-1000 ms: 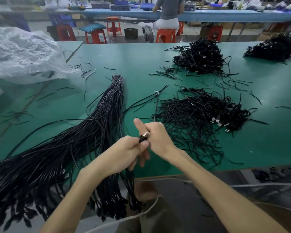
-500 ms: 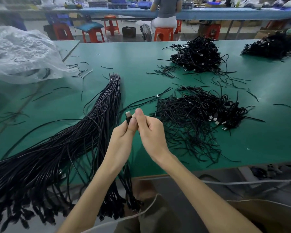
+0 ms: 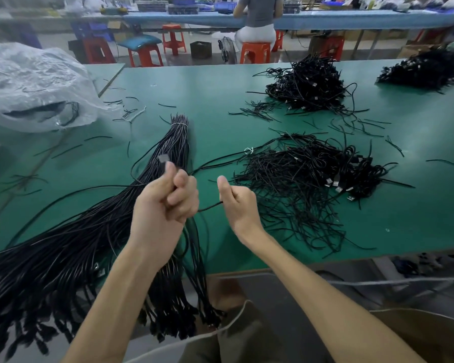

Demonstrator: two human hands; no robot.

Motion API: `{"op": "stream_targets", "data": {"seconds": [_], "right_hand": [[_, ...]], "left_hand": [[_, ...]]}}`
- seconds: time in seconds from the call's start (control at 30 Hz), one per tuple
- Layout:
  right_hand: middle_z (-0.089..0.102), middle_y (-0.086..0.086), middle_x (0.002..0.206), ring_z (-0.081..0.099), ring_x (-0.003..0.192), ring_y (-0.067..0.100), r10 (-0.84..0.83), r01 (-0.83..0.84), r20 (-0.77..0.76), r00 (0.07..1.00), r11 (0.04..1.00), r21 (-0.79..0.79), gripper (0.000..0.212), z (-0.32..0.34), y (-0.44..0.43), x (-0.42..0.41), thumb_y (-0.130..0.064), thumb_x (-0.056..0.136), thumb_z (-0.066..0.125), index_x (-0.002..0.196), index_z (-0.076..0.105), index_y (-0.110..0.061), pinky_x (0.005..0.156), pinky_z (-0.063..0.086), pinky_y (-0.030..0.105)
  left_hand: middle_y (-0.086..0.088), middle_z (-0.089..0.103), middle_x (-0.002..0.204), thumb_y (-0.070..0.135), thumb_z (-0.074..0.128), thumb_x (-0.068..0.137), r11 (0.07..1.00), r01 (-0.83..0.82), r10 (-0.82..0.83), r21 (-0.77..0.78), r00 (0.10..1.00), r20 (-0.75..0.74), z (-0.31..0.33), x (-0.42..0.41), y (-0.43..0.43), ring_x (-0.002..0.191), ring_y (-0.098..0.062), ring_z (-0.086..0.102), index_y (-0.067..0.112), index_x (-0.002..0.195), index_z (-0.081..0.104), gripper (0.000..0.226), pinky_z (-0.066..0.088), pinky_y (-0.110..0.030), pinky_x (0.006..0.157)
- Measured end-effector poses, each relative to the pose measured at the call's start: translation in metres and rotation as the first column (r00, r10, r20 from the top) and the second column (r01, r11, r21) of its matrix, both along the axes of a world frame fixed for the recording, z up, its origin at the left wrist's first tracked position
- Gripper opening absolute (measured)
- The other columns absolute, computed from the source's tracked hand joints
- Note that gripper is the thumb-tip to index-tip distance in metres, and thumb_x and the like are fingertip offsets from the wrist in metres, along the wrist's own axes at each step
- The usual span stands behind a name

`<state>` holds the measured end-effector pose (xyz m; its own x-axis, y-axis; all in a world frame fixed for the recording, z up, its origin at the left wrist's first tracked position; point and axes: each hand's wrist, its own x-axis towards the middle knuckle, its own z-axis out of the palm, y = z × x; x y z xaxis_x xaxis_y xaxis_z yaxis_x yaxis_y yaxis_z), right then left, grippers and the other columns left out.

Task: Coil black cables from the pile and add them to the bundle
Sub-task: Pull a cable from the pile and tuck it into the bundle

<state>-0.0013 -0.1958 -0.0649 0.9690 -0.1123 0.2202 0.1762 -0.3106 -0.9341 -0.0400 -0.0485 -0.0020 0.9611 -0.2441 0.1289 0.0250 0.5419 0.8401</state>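
A worker's left hand (image 3: 165, 203) gripped a single black cable (image 3: 209, 207) just below its plug (image 3: 163, 158). The fingers (image 3: 185, 197) were curled tight round it and the thumb pressed alongside, so the plug end stood clear above the fist. The right hand (image 3: 237, 205), a little apart, pinched the same cable between raised thumb and curled fingers. The short run between the two hands was drawn nearly straight, apparently to smooth the length before winding. Where the rest of the cable went below the hands could not be made out against the other strands.

Both hands were raised above the near edge of the green tabletop (image 3: 404, 218), between the two stocks of work. To the left lay the bundle (image 3: 89, 231), a long sheaf bound near its far end with a pale tie (image 3: 180, 123). It fanned toward the worker with its plug ends hanging over the edge, placed, it seemed, so another cable could be laid alongside. To the right, within easy reach, sprawled the loose pile (image 3: 299, 179), the task's supply. A second heap (image 3: 308, 87) lay toward the far side, and a crumpled plastic bag (image 3: 32, 85) sat at the left.
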Motion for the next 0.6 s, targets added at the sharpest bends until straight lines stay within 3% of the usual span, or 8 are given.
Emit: {"op": "stream_targets", "data": {"seconds": [0.07,0.13,0.23,0.3,0.37,0.43,0.5,0.6], "right_hand": [[0.026,0.002,0.050,0.024,0.049,0.014,0.020,-0.019,0.042,0.999,1.000,-0.022,0.062,0.009,-0.003,0.005,-0.040,0.107,0.047,0.053,0.030,-0.015,0.052,0.020,0.037],[0.030,-0.002,0.047,0.026,0.048,0.013,0.072,-0.063,0.105,0.992,0.995,-0.084,0.063,0.021,-0.003,0.008,-0.041,0.105,0.047,0.051,0.029,-0.014,0.050,0.024,0.038],[0.032,-0.008,0.040,0.030,0.043,0.012,0.140,-0.108,0.181,0.973,0.978,-0.176,0.065,0.042,0.001,0.008,-0.039,0.106,0.050,0.048,0.028,-0.020,0.048,0.027,0.029],[0.034,-0.002,0.040,0.032,0.043,0.016,0.143,-0.101,0.221,0.965,0.977,-0.190,0.065,0.052,0.002,0.005,-0.036,0.107,0.051,0.049,0.028,-0.018,0.048,0.032,0.033],[0.041,0.009,0.044,0.045,0.046,0.027,0.135,-0.105,0.221,0.966,0.984,-0.144,0.064,0.059,0.001,0.000,-0.035,0.107,0.050,0.050,0.035,-0.010,0.052,0.042,0.042],[0.046,0.015,0.049,0.050,0.052,0.032,0.144,-0.124,0.216,0.966,0.987,-0.104,0.065,0.060,0.002,-0.008,-0.038,0.108,0.047,0.055,0.045,-0.001,0.054,0.045,0.045],[0.051,0.016,0.052,0.049,0.052,0.028,0.168,-0.155,0.211,0.963,0.985,-0.078,0.064,0.057,0.006,-0.019,-0.041,0.108,0.044,0.062,0.060,0.002,0.055,0.043,0.042],[0.041,0.015,0.049,0.033,0.047,0.018,0.174,-0.167,0.195,0.965,0.985,-0.048,0.065,0.047,0.013,-0.035,-0.041,0.109,0.044,0.054,0.043,-0.007,0.049,0.030,0.038]], "left_hand": [[0.006,0.031,0.056,0.038,0.048,0.103,0.942,0.023,-0.060,0.336,0.993,0.102,-0.003,-0.005,0.000,0.049,-0.009,0.023,0.022,0.065,0.056,0.042,0.019,-0.023,0.049],[0.002,0.041,0.054,0.039,0.051,0.104,0.806,0.031,-0.141,0.591,0.980,0.142,-0.013,-0.008,-0.004,0.047,-0.008,0.031,0.022,0.063,0.064,0.046,0.024,-0.018,0.046],[-0.001,0.061,0.058,0.037,0.048,0.101,0.716,-0.058,-0.110,0.696,0.975,0.194,-0.023,-0.009,-0.008,0.047,-0.011,0.050,0.011,0.075,0.070,0.043,0.038,-0.019,0.049],[0.000,0.076,0.078,0.034,0.045,0.103,0.669,-0.180,-0.043,0.721,0.959,0.279,-0.027,-0.006,-0.008,0.066,-0.014,0.067,0.011,0.089,0.074,0.039,0.049,-0.023,0.063],[0.013,0.078,0.093,0.033,0.044,0.106,0.651,-0.291,0.044,0.701,0.936,0.348,-0.030,-0.004,-0.007,0.087,-0.004,0.070,0.026,0.102,0.073,0.030,0.052,-0.021,0.079],[0.024,0.076,0.102,0.034,0.046,0.105,0.700,-0.352,0.128,0.622,0.918,0.375,-0.032,-0.004,-0.010,0.100,0.007,0.067,0.031,0.112,0.070,0.025,0.051,-0.015,0.089],[0.013,0.075,0.119,0.035,0.046,0.104,0.812,-0.335,0.208,0.477,0.931,0.300,-0.032,-0.002,-0.013,0.118,-0.003,0.065,0.019,0.126,0.068,0.035,0.049,-0.024,0.105],[-0.010,0.067,0.136,0.030,0.041,0.109,0.969,-0.195,0.182,0.149,0.979,0.095,-0.024,-0.003,-0.017,0.133,-0.023,0.059,0.004,0.136,0.059,0.042,0.044,-0.034,0.114]]}}
